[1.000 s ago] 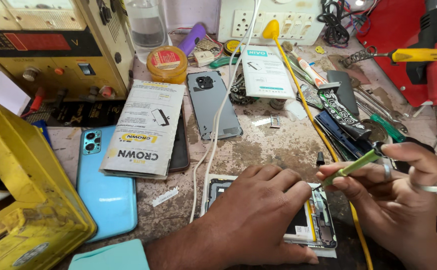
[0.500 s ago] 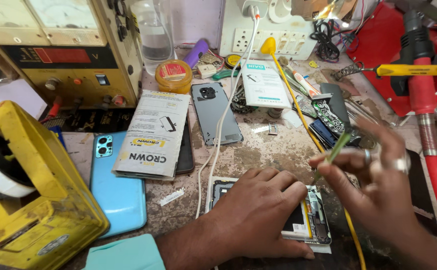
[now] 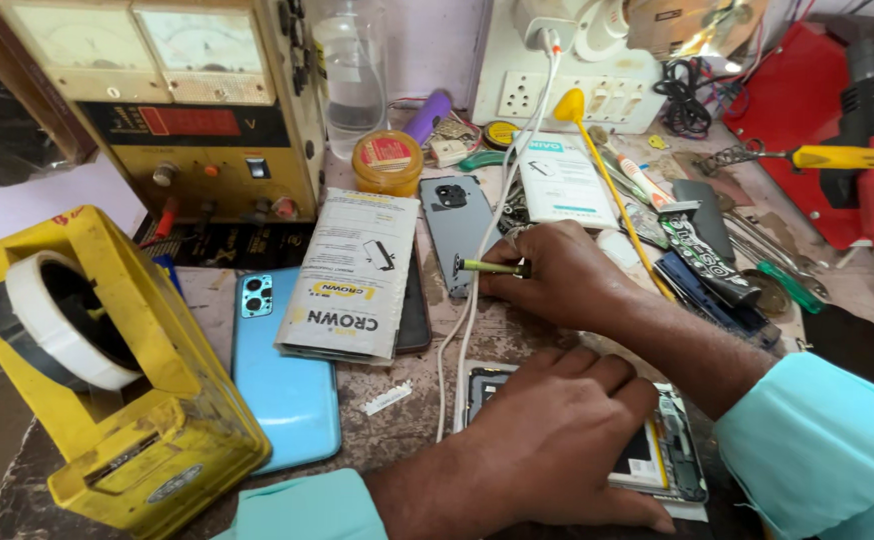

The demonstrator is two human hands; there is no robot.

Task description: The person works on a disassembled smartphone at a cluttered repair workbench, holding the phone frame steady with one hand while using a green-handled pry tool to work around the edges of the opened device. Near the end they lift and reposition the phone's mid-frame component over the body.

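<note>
Two hands share the work. My left hand (image 3: 547, 440) lies flat, fingers spread and pressing on the opened phone (image 3: 657, 460), which sits at the near edge of the bench (image 3: 517, 340) with its back off. My right hand (image 3: 567, 275) has its fingers pinched narrow around a small green-handled screwdriver (image 3: 492, 267), tip over the grey back cover (image 3: 457, 225) just beyond a white cable (image 3: 477, 280). I judge the step as tool handling between screws; the next move calls for bringing the tip squarely onto a fastener in the phone while the left hand keeps it from sliding. Most of the phone's interior is hidden under my left palm, and its near corner is cut off. Whether the tip touches the cover I cannot tell.
</note>
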